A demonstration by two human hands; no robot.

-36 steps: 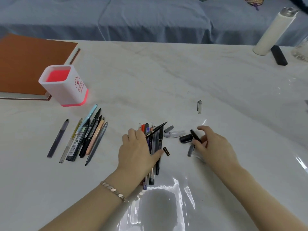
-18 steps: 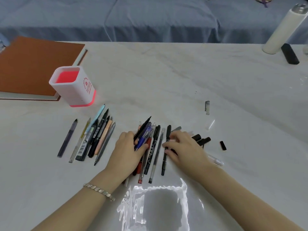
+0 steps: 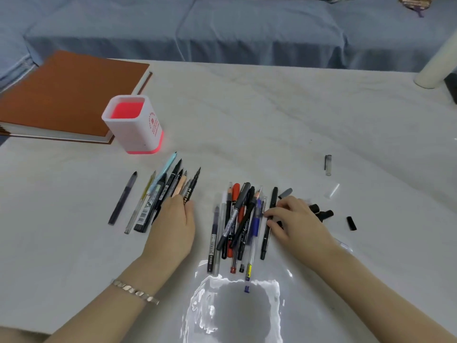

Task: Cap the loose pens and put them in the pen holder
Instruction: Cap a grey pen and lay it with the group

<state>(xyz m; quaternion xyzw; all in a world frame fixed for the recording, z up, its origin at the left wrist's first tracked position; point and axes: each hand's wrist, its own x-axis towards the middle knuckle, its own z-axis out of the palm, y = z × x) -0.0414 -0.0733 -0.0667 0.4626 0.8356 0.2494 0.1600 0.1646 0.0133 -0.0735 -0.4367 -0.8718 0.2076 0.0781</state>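
Observation:
A white pen holder (image 3: 138,134) with a pink inside and base stands at the left. Below it lies a row of uncapped pens (image 3: 158,194). My left hand (image 3: 173,229) is at the row's right end, its fingers and thumb pinching a black brush pen (image 3: 194,180) that lies against the row. A loose pile of pens (image 3: 237,219) lies in the middle. At the pile's right side my right hand (image 3: 296,224) pinches a black pen (image 3: 264,243) between fingertip and thumb. Black caps (image 3: 324,214), a grey cap (image 3: 286,193), a small black cap (image 3: 351,223) and clear caps (image 3: 328,165) lie to the right.
A brown notebook (image 3: 69,95) lies behind the holder at the far left. A white bottle (image 3: 437,68) and a dark object (image 3: 452,89) stand at the far right edge. Blue fabric (image 3: 222,28) runs behind the white marble table (image 3: 247,120).
My left hand has moved left from the middle pile to the left row, bringing a black brush pen with it. My right hand stays at the pile's right side.

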